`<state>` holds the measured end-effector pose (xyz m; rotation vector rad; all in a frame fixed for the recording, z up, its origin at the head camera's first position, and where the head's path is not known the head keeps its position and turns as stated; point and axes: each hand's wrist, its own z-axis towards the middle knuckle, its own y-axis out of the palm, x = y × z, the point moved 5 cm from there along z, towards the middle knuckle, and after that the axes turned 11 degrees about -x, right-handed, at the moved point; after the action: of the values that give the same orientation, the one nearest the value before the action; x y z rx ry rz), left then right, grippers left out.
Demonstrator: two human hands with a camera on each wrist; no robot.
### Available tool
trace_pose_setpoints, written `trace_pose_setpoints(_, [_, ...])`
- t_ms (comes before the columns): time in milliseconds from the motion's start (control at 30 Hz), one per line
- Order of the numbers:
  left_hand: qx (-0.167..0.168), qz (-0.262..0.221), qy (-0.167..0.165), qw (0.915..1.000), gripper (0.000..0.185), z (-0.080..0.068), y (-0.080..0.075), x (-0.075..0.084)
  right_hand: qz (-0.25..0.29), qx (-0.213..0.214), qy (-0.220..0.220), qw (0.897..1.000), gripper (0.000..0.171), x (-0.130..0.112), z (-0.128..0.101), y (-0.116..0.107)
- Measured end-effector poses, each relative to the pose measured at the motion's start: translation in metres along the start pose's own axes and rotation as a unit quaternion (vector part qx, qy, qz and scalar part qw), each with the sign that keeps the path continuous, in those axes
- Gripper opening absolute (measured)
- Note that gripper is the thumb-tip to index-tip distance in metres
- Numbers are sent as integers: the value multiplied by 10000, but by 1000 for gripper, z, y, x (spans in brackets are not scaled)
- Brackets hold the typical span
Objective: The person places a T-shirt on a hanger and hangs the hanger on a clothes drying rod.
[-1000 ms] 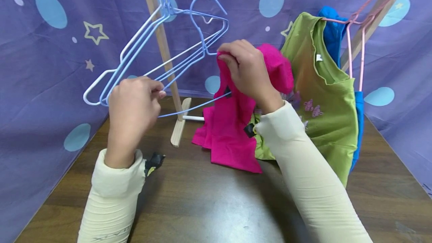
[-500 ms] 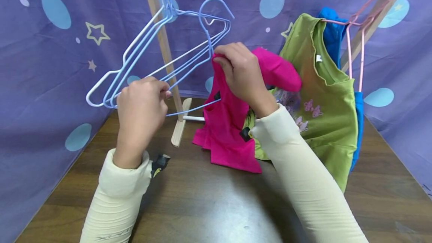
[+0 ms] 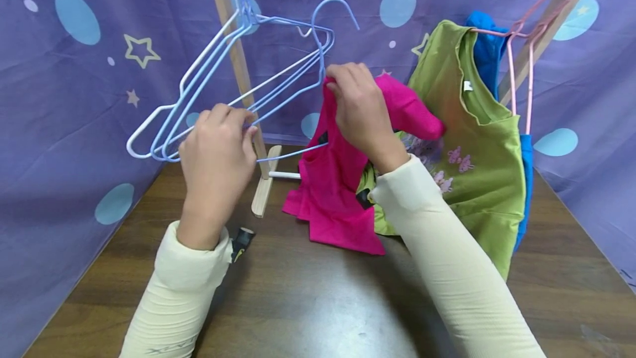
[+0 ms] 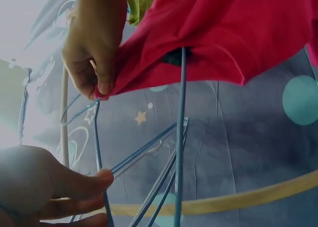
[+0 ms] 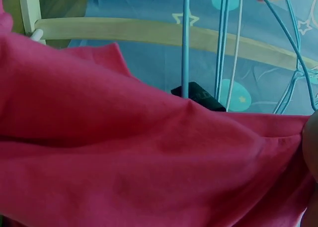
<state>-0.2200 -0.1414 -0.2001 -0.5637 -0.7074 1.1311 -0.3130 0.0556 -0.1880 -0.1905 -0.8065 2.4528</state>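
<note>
Hands work just left of the green shirt (image 3: pixel 472 142): right hand (image 3: pixel 360 109) pinches the pink shirt (image 3: pixel 333 192) at its top edge, left hand (image 3: pixel 218 153) grips the blue hanger (image 3: pixel 293 153) threaded into it.

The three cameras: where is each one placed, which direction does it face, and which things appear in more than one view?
Head: above, looking forward and down at the table; both sleeves show, the left hand pinching a blue hanger, the right hand gripping the pink shirt.
Left wrist: below the hangers, looking up; left fingertips and the right hand show.
Right wrist: beside the shirt, facing the wooden rack; only a sliver of skin at the edge.
Shared: pink shirt and blue hanger in all three.
</note>
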Motion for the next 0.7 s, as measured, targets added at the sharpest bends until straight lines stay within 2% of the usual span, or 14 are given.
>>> trace_pose_setpoints(67, [134, -161, 275, 9994, 18, 0, 1, 5, -46, 18, 55, 10000, 19, 1, -1, 0])
trace_pose_setpoints(167, [295, -398, 864, 9950, 18, -1, 2, 14, -49, 26, 106, 9999, 18, 3, -2, -1])
trace_pose_setpoints(267, [219, -680, 1453, 9868, 14, -2, 7, 23, -38, 48, 145, 9999, 18, 5, -2, -2])
trace_pose_setpoints(333, [-30, -876, 1765, 9804, 13, -3, 12, 29, -39, 78, 164, 9998, 18, 6, -2, -2])
trace_pose_setpoints(433, [-551, -1167, 2016, 9709, 15, -4, 23, 35, -38, 108, 187, 9998, 18, 8, -3, -2])
trace_pose_setpoints(533, [-1030, -1323, 2096, 9633, 18, -5, 35, 39, -29, 113, 191, 9997, 18, 8, -3, -2])
trace_pose_setpoints(700, [-1541, -1433, 2098, 9548, 23, -6, 55, 43, -48, 115, 172, 9998, 21, 9, -4, -3])
